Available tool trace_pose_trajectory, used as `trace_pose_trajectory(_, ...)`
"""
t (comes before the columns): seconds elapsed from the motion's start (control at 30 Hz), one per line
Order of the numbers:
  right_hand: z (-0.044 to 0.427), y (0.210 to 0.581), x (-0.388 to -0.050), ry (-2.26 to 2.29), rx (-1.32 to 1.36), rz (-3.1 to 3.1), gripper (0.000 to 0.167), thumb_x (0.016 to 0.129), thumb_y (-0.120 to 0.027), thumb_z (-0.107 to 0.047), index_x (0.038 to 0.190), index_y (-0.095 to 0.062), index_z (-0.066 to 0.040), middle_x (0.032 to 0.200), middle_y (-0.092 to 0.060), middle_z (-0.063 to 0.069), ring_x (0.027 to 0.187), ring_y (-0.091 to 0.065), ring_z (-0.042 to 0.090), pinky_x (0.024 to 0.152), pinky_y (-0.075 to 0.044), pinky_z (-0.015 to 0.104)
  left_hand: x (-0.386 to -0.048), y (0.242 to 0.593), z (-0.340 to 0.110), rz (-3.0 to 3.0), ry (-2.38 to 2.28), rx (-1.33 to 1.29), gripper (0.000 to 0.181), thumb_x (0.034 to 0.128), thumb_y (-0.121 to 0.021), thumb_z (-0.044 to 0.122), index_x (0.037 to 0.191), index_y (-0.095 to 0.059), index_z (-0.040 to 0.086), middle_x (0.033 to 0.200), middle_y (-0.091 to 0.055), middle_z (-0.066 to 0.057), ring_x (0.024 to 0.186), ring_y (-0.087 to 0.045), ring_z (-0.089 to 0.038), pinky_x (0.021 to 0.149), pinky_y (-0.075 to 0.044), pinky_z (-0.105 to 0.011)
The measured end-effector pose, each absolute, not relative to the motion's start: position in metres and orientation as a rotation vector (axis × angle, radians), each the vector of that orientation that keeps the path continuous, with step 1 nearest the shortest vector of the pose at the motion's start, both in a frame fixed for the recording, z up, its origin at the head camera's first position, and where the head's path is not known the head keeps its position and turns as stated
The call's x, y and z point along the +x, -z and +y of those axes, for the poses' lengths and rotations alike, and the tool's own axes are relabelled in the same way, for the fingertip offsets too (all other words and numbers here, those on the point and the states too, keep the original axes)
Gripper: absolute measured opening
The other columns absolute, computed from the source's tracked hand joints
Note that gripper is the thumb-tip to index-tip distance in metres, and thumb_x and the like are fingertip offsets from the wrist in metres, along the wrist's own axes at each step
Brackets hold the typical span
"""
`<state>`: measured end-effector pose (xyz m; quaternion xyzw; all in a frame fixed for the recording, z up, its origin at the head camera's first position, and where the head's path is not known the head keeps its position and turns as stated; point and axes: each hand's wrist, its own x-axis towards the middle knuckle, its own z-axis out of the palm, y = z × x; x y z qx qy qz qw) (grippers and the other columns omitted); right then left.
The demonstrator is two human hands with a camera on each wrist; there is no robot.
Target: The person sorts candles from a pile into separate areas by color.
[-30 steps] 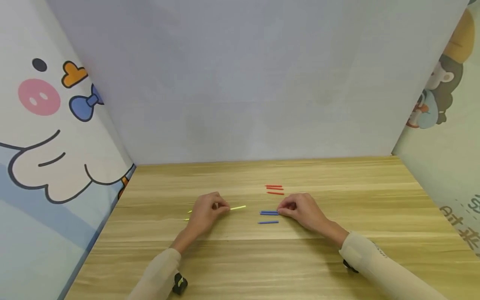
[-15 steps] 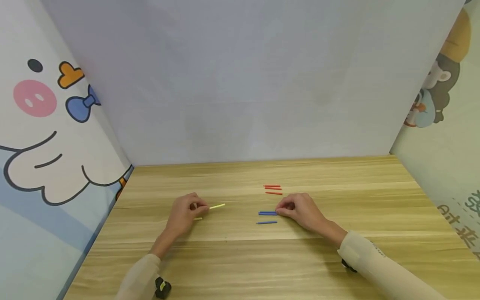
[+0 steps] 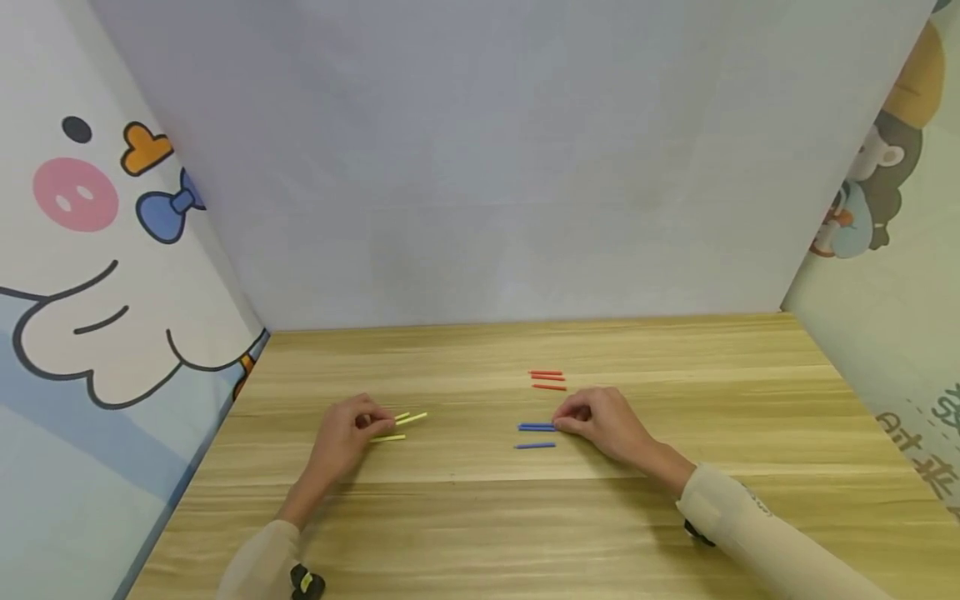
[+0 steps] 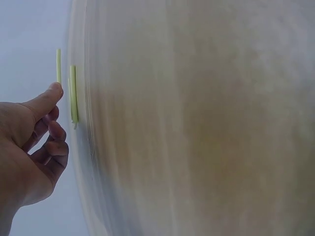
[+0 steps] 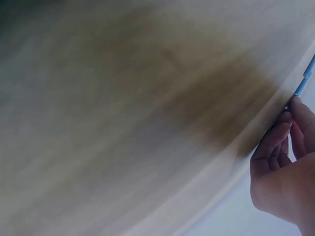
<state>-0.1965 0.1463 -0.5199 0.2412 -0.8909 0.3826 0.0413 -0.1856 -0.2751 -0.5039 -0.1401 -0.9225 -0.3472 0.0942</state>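
Observation:
Between thumb and fingertips, my left hand [image 3: 345, 433] pinches a thin yellow stick [image 3: 412, 418] at the left of the table. The left wrist view shows that stick [image 4: 58, 65] raised off the tabletop, beside two others lying together. One of those lying sticks [image 3: 388, 438] is partly hidden by the hand in the head view. My right hand [image 3: 603, 421] pinches the right end of a thin blue stick [image 3: 534, 425], which lies close against another. A third blue stick [image 3: 535, 446] lies apart, nearer the front.
Behind the blue sticks lie several red sticks, including a separate red stick [image 3: 549, 387]. The wooden table [image 3: 480, 517] ends at a pale wall [image 3: 487, 167] at the back. Printed panels [image 3: 112, 317] stand at the sides.
My left hand has moved left, carrying the yellow stick back to the other yellow sticks. My right hand stays at the blue sticks.

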Motion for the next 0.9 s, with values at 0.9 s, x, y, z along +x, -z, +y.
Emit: trace_pose_trajectory(0.9,0.144,0.518,-0.195,-1.179,0.732,-2.729,0.009,0.094,-0.081,-0.02,0.092,-0.083,-0.011,0.087,-0.076,-0.008,0.074,-0.063,0.004,0.07,-0.051,0.025,-0.179,0.506,-0.295,-2.708,0.973,-0.421,0.007,0.0885,-0.085,0.016,0.088,-0.082,0.009,0.083,-0.069,0.004,0.07,-0.053,-0.008,0.065,-0.044,-0.026)
